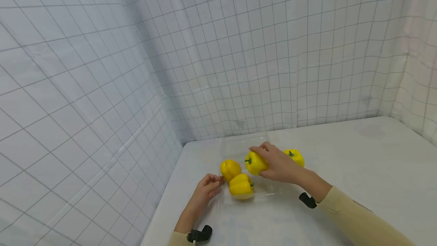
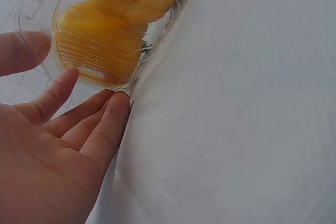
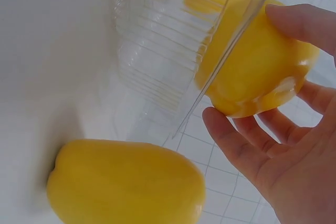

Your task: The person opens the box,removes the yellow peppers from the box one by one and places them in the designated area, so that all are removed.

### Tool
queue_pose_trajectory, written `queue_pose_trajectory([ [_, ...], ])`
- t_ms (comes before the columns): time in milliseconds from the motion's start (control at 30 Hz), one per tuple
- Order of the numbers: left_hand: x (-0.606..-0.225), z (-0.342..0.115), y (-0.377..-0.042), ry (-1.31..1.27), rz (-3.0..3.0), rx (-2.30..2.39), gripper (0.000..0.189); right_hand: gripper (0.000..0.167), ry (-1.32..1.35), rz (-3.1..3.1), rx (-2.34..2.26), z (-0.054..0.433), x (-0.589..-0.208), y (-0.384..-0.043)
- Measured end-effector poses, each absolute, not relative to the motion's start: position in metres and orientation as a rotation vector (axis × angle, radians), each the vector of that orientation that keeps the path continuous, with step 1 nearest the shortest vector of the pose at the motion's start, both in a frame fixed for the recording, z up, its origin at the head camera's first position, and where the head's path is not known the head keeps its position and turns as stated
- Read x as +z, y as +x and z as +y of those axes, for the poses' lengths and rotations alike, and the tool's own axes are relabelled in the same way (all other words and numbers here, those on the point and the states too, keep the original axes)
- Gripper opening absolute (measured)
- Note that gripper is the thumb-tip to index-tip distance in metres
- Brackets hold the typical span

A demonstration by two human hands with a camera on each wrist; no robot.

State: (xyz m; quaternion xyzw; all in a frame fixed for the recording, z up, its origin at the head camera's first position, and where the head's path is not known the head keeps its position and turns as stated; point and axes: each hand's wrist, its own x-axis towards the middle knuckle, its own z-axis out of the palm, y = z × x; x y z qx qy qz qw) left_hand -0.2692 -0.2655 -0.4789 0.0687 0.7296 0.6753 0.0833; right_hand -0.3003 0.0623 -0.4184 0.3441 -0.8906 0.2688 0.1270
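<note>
My right hand point(image 1: 280, 163) grips a yellow bell pepper point(image 1: 256, 163), thumb on one side and fingers on the other. It holds this pepper over the right part of a clear plastic clamshell container point(image 3: 152, 40). Two more yellow bell peppers lie in the container's left part: a rear pepper point(image 1: 230, 169) and a front pepper point(image 1: 241, 186). At the container's left edge is my left hand point(image 1: 206, 191); its loosely extended fingers point(image 2: 107, 129) touch the outside, with the thumb at the rim. The green stem of the held pepper points left in the head view.
Another yellow bell pepper point(image 1: 294, 157) lies on the white table point(image 1: 358, 174), right of the container and partly behind my right hand. The container's clear lid point(image 1: 244, 139) is folded back toward the far side. White grid-patterned curtains point(image 1: 252, 56) border the table.
</note>
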Motion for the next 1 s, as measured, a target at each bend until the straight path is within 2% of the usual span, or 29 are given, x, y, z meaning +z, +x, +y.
queue_pose_trajectory([
  [1000, -0.482, -0.266, -0.269, 0.243, 2.146, 2.038, 0.029, 0.073, 0.969, -2.521, 0.896, 0.089, -0.403, -0.277],
])
